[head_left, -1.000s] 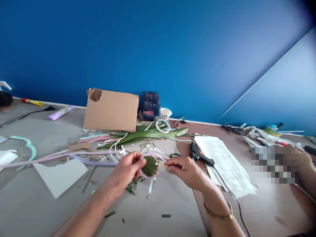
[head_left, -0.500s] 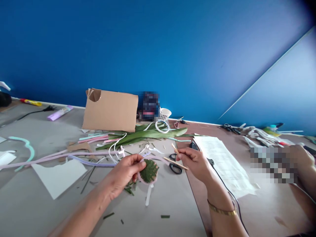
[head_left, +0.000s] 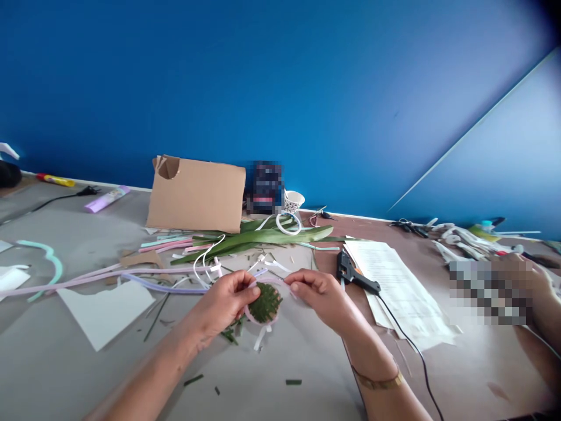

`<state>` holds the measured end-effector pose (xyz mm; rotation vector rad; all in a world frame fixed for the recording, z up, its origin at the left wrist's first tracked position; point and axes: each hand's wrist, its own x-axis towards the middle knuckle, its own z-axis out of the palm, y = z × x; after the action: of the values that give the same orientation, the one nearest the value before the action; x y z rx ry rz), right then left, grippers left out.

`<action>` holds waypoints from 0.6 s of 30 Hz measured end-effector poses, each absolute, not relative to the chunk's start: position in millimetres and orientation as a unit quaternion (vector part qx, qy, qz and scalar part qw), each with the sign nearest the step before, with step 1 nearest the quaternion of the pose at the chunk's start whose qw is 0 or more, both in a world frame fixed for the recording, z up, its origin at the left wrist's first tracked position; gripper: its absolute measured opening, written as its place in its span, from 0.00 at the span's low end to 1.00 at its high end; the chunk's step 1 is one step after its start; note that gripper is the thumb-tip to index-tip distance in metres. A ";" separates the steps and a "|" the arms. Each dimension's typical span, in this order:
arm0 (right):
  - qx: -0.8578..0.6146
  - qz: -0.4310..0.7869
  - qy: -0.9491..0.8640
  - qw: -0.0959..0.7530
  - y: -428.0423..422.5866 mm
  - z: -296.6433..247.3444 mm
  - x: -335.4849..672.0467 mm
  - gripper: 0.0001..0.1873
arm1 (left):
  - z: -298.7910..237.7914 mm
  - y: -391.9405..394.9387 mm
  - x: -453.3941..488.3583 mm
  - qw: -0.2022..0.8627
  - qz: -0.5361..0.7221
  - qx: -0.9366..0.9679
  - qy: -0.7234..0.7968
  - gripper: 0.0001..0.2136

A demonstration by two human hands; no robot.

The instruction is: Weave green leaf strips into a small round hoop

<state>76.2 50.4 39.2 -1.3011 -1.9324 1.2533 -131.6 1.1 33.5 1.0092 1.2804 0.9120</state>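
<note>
My left hand [head_left: 232,298] pinches the edge of a small round disc [head_left: 265,303] covered with green leaf pieces. A pale pink strip [head_left: 268,320] curves around the disc's rim. With fingertips closed, my right hand [head_left: 313,289] grips the strip's free end just right of the disc. Under the disc lies a short white strip [head_left: 259,339] on the table. A black glue gun [head_left: 350,272] rests beyond my right hand, its cord trailing toward me.
Long green leaves [head_left: 263,237] and pastel strips [head_left: 166,245] lie behind my hands. A cardboard box [head_left: 197,196], a paper cup [head_left: 294,200] and a white ring [head_left: 288,224] stand farther back. Printed sheets [head_left: 398,292] lie right, near another person's hand [head_left: 537,280].
My right hand has moved left to the strip beside the disc. The thin wooden stick it held no longer shows. The glue gun is now uncovered, while the scissors are out of sight.
</note>
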 end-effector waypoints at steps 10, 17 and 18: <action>-0.483 0.533 -0.652 0.242 47.3 38.9 69.2 0.07 | 32.2 1.8 -132.0 0.575 0.361 0.460 0.572 0.16; -0.472 0.615 -0.590 0.228 46.7 42.4 65.8 0.08 | 31.0 1.9 -132.3 0.575 0.361 0.466 0.568 0.16; -0.470 0.627 -0.577 0.231 46.5 42.1 65.7 0.09 | 31.3 1.6 -132.2 0.571 0.365 0.462 0.572 0.16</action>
<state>65.7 46.5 42.1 -1.2917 -1.5861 1.7247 -132.2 1.6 31.3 1.0839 1.3423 0.8574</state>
